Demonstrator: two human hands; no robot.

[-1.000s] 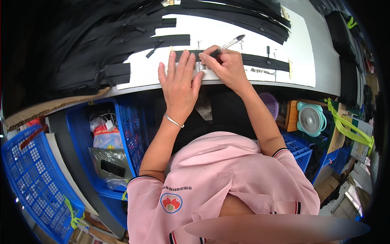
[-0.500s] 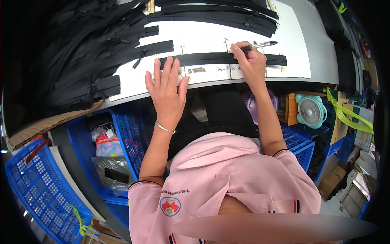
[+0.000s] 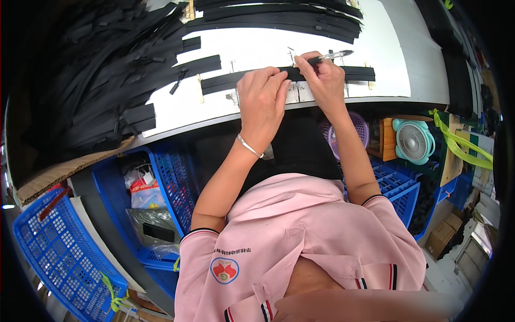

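Note:
A long black zipper [image 3: 359, 73] lies straight along the near part of a white board [image 3: 383, 48] with marks on it. My left hand [image 3: 260, 102] rests over its middle, fingers bent, thumb and fingertips closing on the strip. Just to the right, my right hand [image 3: 326, 80] grips a pen [image 3: 337, 55] with a clear end pointing up and right. The pen's writing tip is hidden by the fingers, which are close to the zipper's upper edge.
A heap of black zippers [image 3: 96, 70] covers the table's left side, and more strips [image 3: 279, 19] lie along the far side. Below the table edge are blue plastic baskets [image 3: 59, 241], a purple basket [image 3: 354, 131] and a small turquoise fan [image 3: 413, 140].
My left hand has slid right along the zipper toward my right hand, its spread fingers now bent and drawn in. My right hand stays by the upper edge with the pen.

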